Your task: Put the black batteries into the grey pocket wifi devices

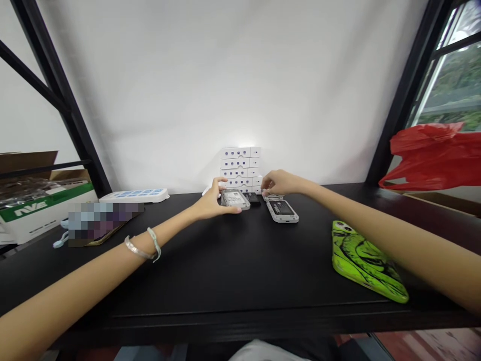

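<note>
My left hand [211, 201] grips a small white electronic device [236, 199] by its edges, fingers behind it and thumb in front. The device is tilted, and its open back shows a pale label inside. My right hand [278, 181] has its fingertips pinched together low by the white boxes; what they hold, if anything, is hidden. Just below that hand lies a similar white device [283, 210] with a black battery in its open back. Part of another white piece [273, 197] shows behind it. A black battery [253, 199] lies between the two devices.
White boxes [235, 163] are stacked against the wall. A power strip [135, 195], a blurred-out phone-like object [105, 223] and an open carton [48, 210] stand left. At right are a green patterned phone case [364, 260] and a red plastic bag [432, 158].
</note>
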`<action>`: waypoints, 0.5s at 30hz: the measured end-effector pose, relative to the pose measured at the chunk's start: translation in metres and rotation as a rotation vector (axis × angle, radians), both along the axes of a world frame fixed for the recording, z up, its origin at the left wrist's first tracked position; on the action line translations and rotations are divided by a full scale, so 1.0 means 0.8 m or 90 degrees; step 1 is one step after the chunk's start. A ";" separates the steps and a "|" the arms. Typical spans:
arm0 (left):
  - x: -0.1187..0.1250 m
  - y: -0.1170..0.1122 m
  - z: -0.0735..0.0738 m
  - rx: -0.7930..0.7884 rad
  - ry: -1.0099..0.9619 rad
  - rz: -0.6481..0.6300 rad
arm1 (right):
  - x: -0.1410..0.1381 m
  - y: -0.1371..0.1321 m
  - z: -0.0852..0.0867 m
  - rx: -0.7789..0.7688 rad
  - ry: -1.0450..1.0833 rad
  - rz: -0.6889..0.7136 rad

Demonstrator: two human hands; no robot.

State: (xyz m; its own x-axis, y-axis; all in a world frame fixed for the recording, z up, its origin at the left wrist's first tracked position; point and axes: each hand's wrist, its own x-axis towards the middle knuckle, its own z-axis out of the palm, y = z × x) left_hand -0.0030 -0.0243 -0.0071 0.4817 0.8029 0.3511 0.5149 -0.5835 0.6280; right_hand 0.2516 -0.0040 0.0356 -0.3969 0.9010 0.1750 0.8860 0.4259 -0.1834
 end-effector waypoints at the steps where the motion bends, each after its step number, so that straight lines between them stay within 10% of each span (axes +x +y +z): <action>1: -0.002 0.010 -0.001 -0.005 0.001 0.004 | 0.011 -0.005 0.003 -0.003 0.009 0.012; 15: -0.017 0.042 -0.017 -0.021 -0.012 0.013 | 0.072 -0.042 -0.013 -0.105 0.011 0.108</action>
State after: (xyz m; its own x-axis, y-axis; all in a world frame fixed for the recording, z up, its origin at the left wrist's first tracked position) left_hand -0.0169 0.0093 -0.0206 0.4587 0.8239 0.3330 0.5148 -0.5518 0.6561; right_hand 0.3095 -0.0375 0.0255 -0.5436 0.8385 0.0385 0.8001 0.5315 -0.2781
